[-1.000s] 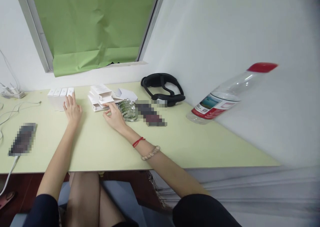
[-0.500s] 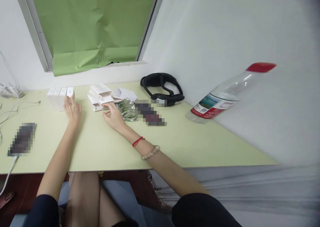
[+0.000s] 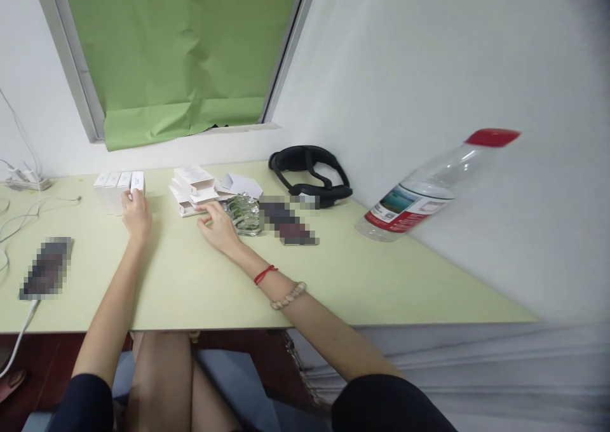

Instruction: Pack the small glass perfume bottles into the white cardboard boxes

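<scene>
At the far left of the table, several small white boxes point(image 3: 107, 197) stand upright in a row. My left hand point(image 3: 136, 217) has its fingers closed on the white box point(image 3: 138, 182) at the right end of that row. My right hand point(image 3: 218, 229) rests by a loose pile of open, empty-looking white boxes point(image 3: 193, 184), its fingers bent a little and apart, with nothing visible in them. Just to its right lies a cluster of shiny, clear-wrapped items point(image 3: 245, 215), partly covered by the hand.
Behind the wrapped items sits a black headset with a strap point(image 3: 309, 171). A blurred-out phone point(image 3: 288, 221) lies beside them, and another phone point(image 3: 46, 270) is plugged in at left. A large plastic bottle point(image 3: 412, 203) stands by the right wall. Cables point(image 3: 28, 209) trail at left.
My left hand's fingers have drawn back and closed on the end box, which now stands slightly apart from the row. My right hand has hardly moved. The view has shifted slightly.
</scene>
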The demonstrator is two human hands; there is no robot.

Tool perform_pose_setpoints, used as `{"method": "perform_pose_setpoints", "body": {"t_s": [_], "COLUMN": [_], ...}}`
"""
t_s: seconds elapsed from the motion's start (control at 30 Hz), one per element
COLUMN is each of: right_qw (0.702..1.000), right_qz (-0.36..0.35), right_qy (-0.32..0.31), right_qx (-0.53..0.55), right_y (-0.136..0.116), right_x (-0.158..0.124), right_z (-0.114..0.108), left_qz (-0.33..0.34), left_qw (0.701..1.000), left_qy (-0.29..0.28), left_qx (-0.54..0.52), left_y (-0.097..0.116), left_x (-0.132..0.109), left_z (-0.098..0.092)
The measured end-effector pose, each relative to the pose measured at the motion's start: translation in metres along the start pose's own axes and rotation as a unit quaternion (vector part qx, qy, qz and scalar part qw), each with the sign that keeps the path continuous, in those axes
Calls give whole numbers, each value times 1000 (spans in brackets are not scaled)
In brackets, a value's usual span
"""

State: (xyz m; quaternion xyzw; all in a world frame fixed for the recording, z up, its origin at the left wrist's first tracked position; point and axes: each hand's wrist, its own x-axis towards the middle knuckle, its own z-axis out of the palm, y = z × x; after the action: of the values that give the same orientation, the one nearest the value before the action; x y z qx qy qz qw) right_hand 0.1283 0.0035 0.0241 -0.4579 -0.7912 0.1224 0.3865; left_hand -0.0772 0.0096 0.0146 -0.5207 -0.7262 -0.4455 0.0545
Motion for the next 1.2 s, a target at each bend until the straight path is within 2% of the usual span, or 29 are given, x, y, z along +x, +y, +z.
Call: {"method": "perform_pose_setpoints", "body": {"t_s": [0.17, 0.47, 0.63, 0.83, 0.93, 1.03, 1.2], "right_qw": [1000, 999, 999, 998, 999, 999, 999], "right_qz": [-8, 1, 4, 12, 11, 5, -16], "right_qy": [6, -19, -26, -30, -30, -34, -41], "right_qx": [-10, -31, -34, -47, -40, -29, -2], "right_y": [0, -4, -4, -3, -4, -6, -9], "right_x": [1, 1, 3, 2, 2, 2, 1], "right_z": [0, -2, -2, -1, -1, -1, 2], "left_qz": [-12, 28, 22, 65, 109, 189, 361], "left_qw": [1000, 998, 997, 997, 994, 981, 925], "left_qy": [0, -5, -34, -12, -1, 25, 90], "left_qx": [9, -53, -67, -48, -28, -31, -80], "left_y": [3, 1, 6, -1, -8, -11, -3], "left_x": [-5, -9, -12, -18, -17, -18, -24], "left_z": [3, 11, 13, 20, 23, 24, 23]}}
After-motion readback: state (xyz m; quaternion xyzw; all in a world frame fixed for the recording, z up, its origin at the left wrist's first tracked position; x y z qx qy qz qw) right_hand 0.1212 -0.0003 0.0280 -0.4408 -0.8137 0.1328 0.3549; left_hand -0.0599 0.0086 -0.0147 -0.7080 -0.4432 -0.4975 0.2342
